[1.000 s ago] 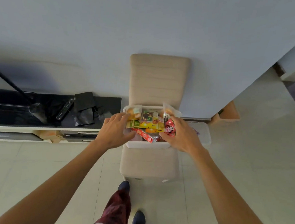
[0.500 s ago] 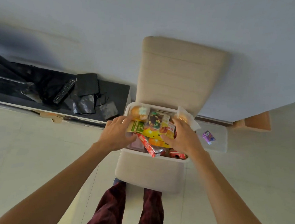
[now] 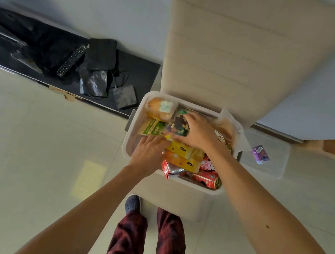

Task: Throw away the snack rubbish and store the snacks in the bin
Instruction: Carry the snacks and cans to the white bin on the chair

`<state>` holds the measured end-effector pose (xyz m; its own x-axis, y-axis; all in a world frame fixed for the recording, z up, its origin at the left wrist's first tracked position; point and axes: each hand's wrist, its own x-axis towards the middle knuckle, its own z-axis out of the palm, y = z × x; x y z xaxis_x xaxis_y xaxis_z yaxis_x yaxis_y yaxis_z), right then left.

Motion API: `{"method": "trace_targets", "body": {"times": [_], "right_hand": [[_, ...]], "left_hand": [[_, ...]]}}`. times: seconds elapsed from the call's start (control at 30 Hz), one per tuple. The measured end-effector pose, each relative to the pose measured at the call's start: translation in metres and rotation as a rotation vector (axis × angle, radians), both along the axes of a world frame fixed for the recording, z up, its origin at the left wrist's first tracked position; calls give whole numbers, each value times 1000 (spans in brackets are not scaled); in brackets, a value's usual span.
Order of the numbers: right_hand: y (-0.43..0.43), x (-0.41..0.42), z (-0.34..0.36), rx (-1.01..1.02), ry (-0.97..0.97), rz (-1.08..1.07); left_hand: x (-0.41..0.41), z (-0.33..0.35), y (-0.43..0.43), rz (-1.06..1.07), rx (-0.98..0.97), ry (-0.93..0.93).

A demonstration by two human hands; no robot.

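Both hands have moved deeper over white bin (image 3: 130,144) crammed with bright snack packets; right hand (image 3: 197,132) is lying spread on dark packet (image 3: 177,124), left hand (image 3: 150,151) spread at yellow box (image 3: 181,149).

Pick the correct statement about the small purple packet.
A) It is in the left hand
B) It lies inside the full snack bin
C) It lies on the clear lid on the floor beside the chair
C: the purple packet rests on the clear lid, outside the snack bin.

Bright packets in a white bin (image 3: 130,144)

Yellow boxes (image 3: 182,151), a red can (image 3: 206,180) and a green packet (image 3: 152,126) showed; the trousers (image 3: 127,242) were dark red plaid.
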<state>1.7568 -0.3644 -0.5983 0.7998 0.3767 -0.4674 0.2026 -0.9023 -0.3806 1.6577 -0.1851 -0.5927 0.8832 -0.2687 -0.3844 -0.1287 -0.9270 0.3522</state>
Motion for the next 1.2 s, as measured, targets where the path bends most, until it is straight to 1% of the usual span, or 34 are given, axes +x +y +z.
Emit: {"method": "trace_targets", "body": {"times": [0.17, 0.27, 0.37, 0.5, 0.57, 0.67, 0.73, 0.83, 0.9, 0.97, 1.07, 1.2], "right_hand": [[0, 7, -27, 24, -48, 3], [-1, 10, -30, 37, -58, 7], [-2, 11, -23, 50, -37, -23], [-4, 4, -9, 59, -60, -18], [-11, 0, 5, 106, -64, -65], [-29, -3, 41, 183, -79, -162], [-42, -5, 66, 187, -117, -190], [-56, -12, 103, 158, -165, -197], [-57, -25, 132, 151, -181, -188], [-49, -46, 166, 168, -215, -147], [-20, -90, 221, 253, -271, -46], [42, -165, 295, 408, -335, 150]], "left_hand": [[16, -18, -3, -19, 54, -4], [10, -26, 3, 2, 50, -100], [4, -27, 6, 9, 55, -216], [6, -11, -1, 16, 22, -274], [8, 6, -4, 88, -25, -291], [7, 46, -2, 185, -120, -367], [4, 79, 7, 246, -193, -408], [-12, 118, 31, 390, -251, -351], [-32, 143, 48, 446, -269, -338], [-60, 174, 62, 475, -280, -374], [-116, 224, 81, 558, -264, -458], [-209, 286, 120, 742, -269, -651]]}}
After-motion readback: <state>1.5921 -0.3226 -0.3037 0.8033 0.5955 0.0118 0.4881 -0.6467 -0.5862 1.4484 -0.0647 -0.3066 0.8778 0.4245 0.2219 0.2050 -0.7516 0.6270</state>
